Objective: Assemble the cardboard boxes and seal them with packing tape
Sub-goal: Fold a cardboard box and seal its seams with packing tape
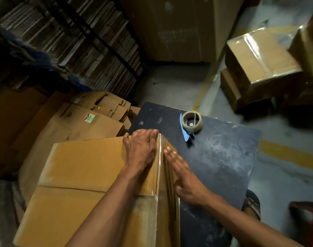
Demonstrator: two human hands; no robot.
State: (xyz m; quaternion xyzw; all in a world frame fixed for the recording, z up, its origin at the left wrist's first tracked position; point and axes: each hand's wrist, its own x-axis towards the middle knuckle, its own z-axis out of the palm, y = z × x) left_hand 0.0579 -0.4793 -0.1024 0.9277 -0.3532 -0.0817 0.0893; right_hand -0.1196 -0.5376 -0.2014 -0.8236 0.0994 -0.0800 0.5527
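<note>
Flattened cartons [91, 120] not yet built lie heaped on the left, while taped boxes [259, 57] sit stacked at the far right, so the job looks partly through. The current box [91, 168] rests against the dark table [223, 157], clear tape along its near edge (smoothing seems the step in hand). Left hand [141, 148] and right hand [184, 173] press flat, fingers straight, gripping nothing; the tape dispenser [190, 123] lies on the table.
</note>
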